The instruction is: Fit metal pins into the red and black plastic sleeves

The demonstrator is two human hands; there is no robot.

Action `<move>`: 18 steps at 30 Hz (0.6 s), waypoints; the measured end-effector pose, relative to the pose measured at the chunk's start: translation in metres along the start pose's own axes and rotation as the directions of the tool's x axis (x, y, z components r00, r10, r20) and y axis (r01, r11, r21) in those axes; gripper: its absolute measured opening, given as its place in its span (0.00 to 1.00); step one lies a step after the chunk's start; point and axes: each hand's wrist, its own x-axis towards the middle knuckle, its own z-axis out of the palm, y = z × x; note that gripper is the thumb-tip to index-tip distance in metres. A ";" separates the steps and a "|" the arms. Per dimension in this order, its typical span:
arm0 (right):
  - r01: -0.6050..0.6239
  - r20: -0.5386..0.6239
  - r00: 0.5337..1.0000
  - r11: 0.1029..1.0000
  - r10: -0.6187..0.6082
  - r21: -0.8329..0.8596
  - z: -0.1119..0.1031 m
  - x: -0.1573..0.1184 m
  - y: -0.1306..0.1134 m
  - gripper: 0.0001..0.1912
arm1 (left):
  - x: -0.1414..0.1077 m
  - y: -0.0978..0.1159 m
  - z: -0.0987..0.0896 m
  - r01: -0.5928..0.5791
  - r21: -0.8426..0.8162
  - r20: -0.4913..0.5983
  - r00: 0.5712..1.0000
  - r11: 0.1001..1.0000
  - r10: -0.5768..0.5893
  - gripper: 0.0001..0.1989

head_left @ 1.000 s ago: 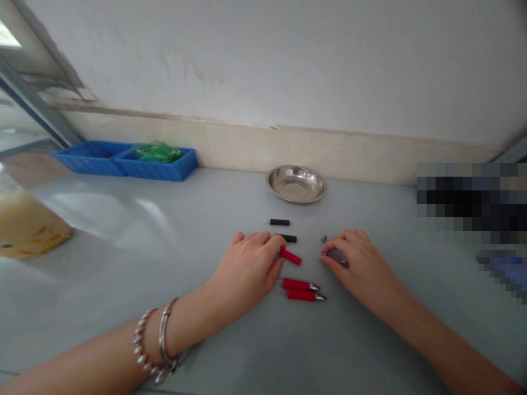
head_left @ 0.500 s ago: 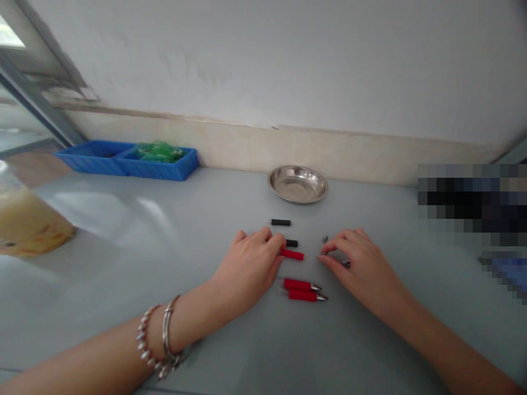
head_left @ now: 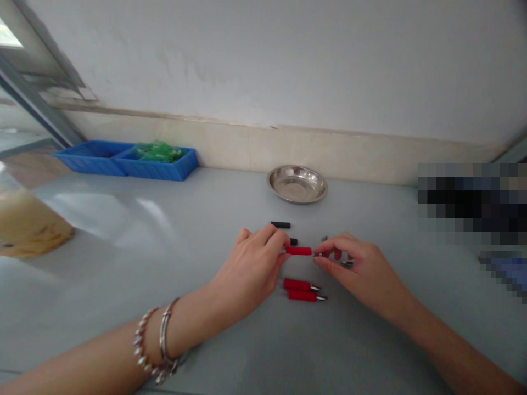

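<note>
Between thumb and fingers, my left hand [head_left: 257,260] pinches the left end of a red pen grip [head_left: 299,251]. My right hand [head_left: 356,260] pinches a small silver tip [head_left: 317,254] just off the grip's right end. Two red grips with silver tips lie nearer me, the upper one [head_left: 297,285] against the lower one [head_left: 302,295]. Beyond my left hand lie a black grip [head_left: 280,225] and a second black grip [head_left: 293,241], partly covered by my fingers. Loose silver tips, one [head_left: 324,238] behind my right fingers and another [head_left: 348,262] under them, rest on the table.
A round steel dish [head_left: 297,185] stands near the wall. At the back left is a blue divided tray [head_left: 156,171] with green plastic in it. A bag with yellowish contents [head_left: 33,225] sits at the far left. Pixelated dark shapes cover the right edge.
The red grip in my left hand has risen slightly, moved right and levelled out. My right hand has shifted left with the silver tip, narrowing the gap between them.
</note>
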 end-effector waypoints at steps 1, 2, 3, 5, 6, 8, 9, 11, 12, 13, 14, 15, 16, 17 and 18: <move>-0.022 0.012 1.000 0.998 0.022 0.057 0.000 0.000 -0.001 0.05 | 0.000 0.001 0.000 -0.003 -0.019 -0.012 1.000 1.000 0.003 0.08; -0.045 0.022 0.999 0.993 0.042 0.109 -0.001 0.000 -0.002 0.05 | 0.000 0.001 -0.001 -0.003 -0.041 -0.021 1.000 0.999 0.002 0.08; -0.066 0.026 0.998 0.986 0.063 0.154 -0.001 -0.001 -0.003 0.05 | 0.000 0.002 -0.001 0.000 -0.067 -0.027 1.000 0.998 -0.002 0.07; -0.105 0.022 0.994 0.971 0.102 0.215 -0.001 -0.001 -0.004 0.05 | -0.001 0.002 -0.001 0.008 -0.119 -0.030 0.999 0.993 -0.011 0.07; -0.118 0.012 0.993 0.965 0.118 0.234 -0.001 -0.001 -0.005 0.05 | -0.001 0.002 -0.001 0.009 -0.137 -0.030 0.999 0.991 -0.014 0.07; -0.130 -0.014 0.990 0.957 0.138 0.259 -0.002 0.000 -0.005 0.05 | -0.001 0.002 0.000 0.011 -0.150 -0.035 0.999 0.989 -0.016 0.07; -0.131 -0.024 0.990 0.955 0.142 0.267 -0.002 0.000 -0.006 0.06 | -0.002 0.002 0.000 0.012 -0.149 -0.037 0.999 0.989 -0.018 0.07; -0.129 -0.041 0.988 0.952 0.146 0.277 -0.003 0.000 -0.006 0.06 | -0.002 0.002 0.001 0.013 -0.140 -0.042 0.999 0.990 -0.019 0.07; -0.130 -0.048 0.988 0.952 0.149 0.277 -0.003 0.000 -0.006 0.06 | -0.002 0.002 0.001 0.013 -0.139 -0.044 0.999 0.990 -0.020 0.07; -0.130 -0.050 0.988 0.953 0.149 0.274 -0.003 0.000 -0.006 0.06 | -0.002 0.002 0.002 0.014 -0.139 -0.045 0.999 0.990 -0.020 0.07; -0.129 -0.050 0.988 0.954 0.148 0.272 -0.004 0.000 -0.006 0.07 | -0.002 0.002 0.002 0.014 -0.140 -0.049 0.999 0.990 -0.021 0.08; -0.130 -0.045 0.988 0.954 0.147 0.271 -0.004 0.000 -0.005 0.07 | -0.002 0.002 0.002 0.013 -0.140 -0.053 0.998 0.990 -0.021 0.08; -0.132 -0.040 0.988 0.953 0.148 0.273 -0.004 -0.001 -0.005 0.08 | -0.002 0.002 0.002 0.013 -0.139 -0.055 0.998 0.990 -0.021 0.08; -0.132 -0.034 0.989 0.950 0.147 0.282 -0.004 -0.001 -0.005 0.08 | -0.002 0.002 0.002 0.015 -0.137 -0.056 0.998 0.990 -0.023 0.08; -0.131 -0.033 0.989 0.946 0.147 0.295 -0.004 -0.001 -0.004 0.08 | -0.002 0.002 0.002 0.016 -0.138 -0.056 0.998 0.990 -0.024 0.08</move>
